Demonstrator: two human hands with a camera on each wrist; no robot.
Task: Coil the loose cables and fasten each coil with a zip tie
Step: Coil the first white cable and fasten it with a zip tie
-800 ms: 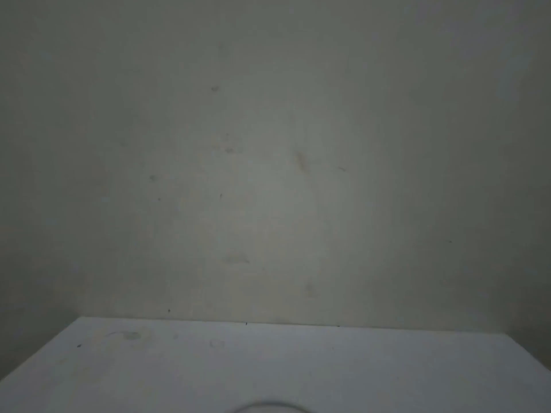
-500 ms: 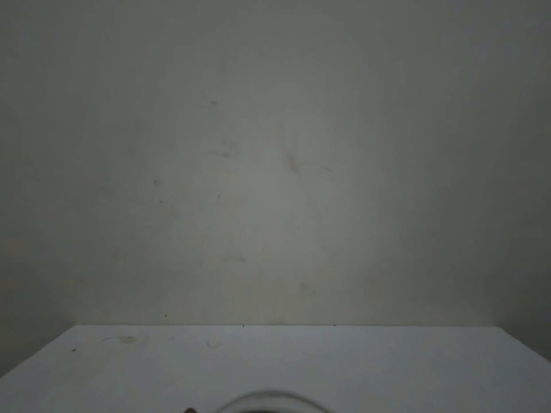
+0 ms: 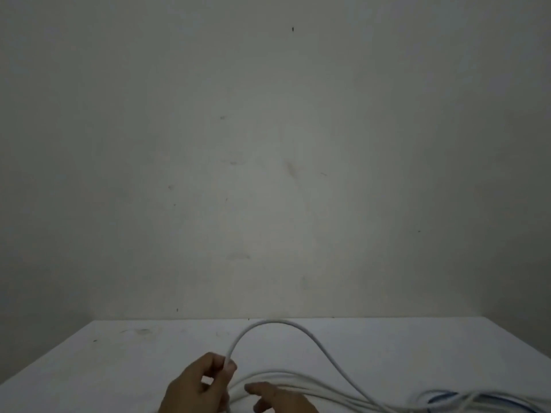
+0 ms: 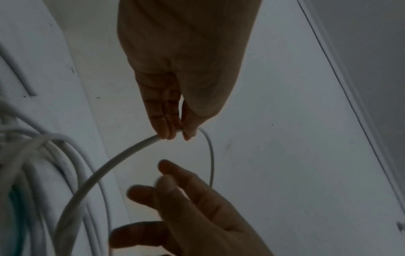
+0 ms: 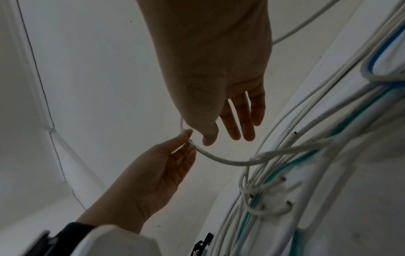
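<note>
Left hand (image 3: 198,386) is pinching the white cable (image 3: 269,324), arching it above the table (image 3: 417,347); right hand (image 3: 280,397) is hovering beside it, fingers relaxed, holding nothing.

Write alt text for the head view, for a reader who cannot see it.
A left hand pinches a white cable that arches above a white table, while the right hand reaches open-fingered over more white cable and a blue cable. A bare wall fills most of the frame.

Bare room, plain wall (image 3: 268,144), white table (image 3: 149,368)
</note>
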